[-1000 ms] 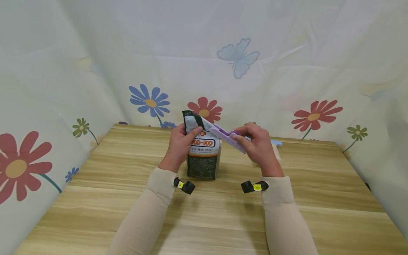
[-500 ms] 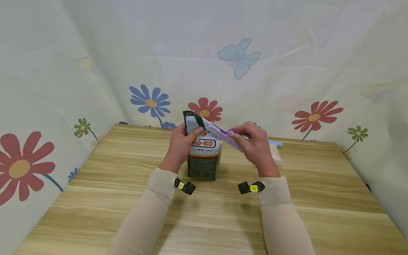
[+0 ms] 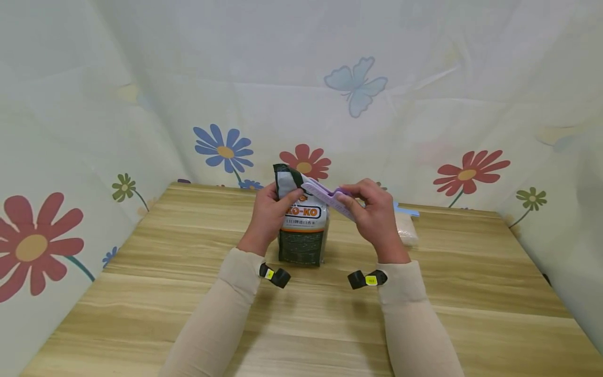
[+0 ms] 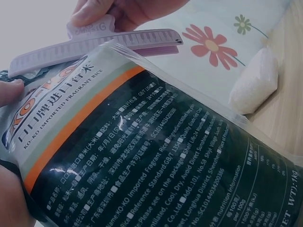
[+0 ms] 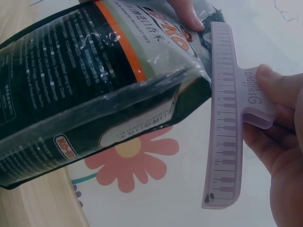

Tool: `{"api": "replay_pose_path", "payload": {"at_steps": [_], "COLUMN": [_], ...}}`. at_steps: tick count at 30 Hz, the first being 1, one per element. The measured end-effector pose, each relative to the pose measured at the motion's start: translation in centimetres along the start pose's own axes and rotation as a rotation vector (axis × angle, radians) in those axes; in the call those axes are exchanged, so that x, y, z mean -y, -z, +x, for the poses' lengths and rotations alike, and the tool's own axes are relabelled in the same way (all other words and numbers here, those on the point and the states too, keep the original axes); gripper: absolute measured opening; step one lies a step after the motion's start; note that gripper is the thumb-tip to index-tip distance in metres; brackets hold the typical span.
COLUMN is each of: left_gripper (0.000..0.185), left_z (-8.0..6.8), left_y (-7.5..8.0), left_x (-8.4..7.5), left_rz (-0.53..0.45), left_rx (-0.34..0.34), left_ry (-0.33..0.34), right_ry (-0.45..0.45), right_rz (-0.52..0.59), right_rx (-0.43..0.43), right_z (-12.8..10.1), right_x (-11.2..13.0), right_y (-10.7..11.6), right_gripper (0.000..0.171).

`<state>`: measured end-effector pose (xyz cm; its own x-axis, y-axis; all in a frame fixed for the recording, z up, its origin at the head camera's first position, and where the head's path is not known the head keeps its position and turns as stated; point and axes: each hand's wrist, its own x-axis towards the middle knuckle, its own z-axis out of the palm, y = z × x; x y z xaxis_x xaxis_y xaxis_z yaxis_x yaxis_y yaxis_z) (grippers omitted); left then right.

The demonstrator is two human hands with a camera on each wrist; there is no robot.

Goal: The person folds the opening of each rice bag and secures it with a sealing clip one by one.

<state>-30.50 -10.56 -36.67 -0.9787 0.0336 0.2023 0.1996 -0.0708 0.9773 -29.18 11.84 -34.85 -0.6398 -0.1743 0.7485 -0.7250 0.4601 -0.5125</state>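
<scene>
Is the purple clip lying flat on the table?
No, the right hand pinches the purple bag clip in the air at the top of the rice bag.

1 rice bag (image 3: 301, 225), 1 clip (image 3: 327, 197), 1 pouch (image 3: 406, 229)

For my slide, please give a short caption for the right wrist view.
Right hand pinches a purple bag clip beside the folded top of a rice bag.

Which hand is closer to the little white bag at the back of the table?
Right. The right hand, pinching the purple clip, sits just left of the white bag. The left hand grips the rice bag, farther away.
</scene>
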Motion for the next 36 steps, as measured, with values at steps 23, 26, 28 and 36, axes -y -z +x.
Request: {"api": "replay_pose_path", "payload": {"at_steps": [23,26,28,36], "left_gripper": [0.03,0.029,0.03,0.03], "left_z": [-0.1,-0.1,-0.1,0.1], "left_y": [0.4,0.4,0.4,0.5], "left_x": [0.4,0.4,0.4,0.5], "left_rz": [-0.013,-0.018,-0.025,-0.041], "left_rx": [0.026,0.032,0.037,0.045], "left_ry": [0.016,-0.001,-0.01,-0.01], "right_ry": [0.041,0.05,0.057,0.08], "right_rz": [0.049,0.069,0.08,0.109], "right_rx": [-0.052,-0.059,-0.062,-0.062], "right_z": [0.0,0.0,0.1,0.6], "right_x": [0.4,0.4,0.5,0.8], "right_y": [-1.6,-1.7,-1.8,-2.1], "right_gripper": [0.017,0.017,0.016,0.017]}}
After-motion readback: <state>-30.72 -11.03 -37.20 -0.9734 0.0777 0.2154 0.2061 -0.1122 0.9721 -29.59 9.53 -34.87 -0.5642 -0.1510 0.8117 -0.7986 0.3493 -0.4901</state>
